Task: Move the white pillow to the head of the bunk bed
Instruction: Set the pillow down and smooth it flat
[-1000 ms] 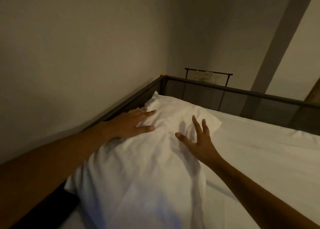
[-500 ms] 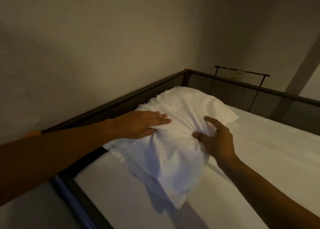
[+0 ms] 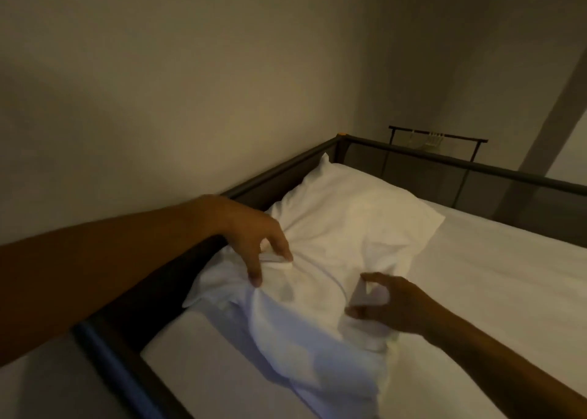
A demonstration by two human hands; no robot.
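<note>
Left hand [image 3: 254,240] pinches the white pillow [image 3: 343,237]; right hand [image 3: 394,304] hovers loosely curled, released. Thin pinch may slip, leaving the six o'clock end trailing.

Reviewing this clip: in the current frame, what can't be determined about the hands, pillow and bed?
- Head view: right hand is motion-blurred; whether it grips the white pillow is unclear.
- Left hand: its fingers press into the cloth; pinch or push unclear.
- Pillow's near end is cut off by the bottom edge.
- Rack behind the bed frame: hanging items too small.
</note>
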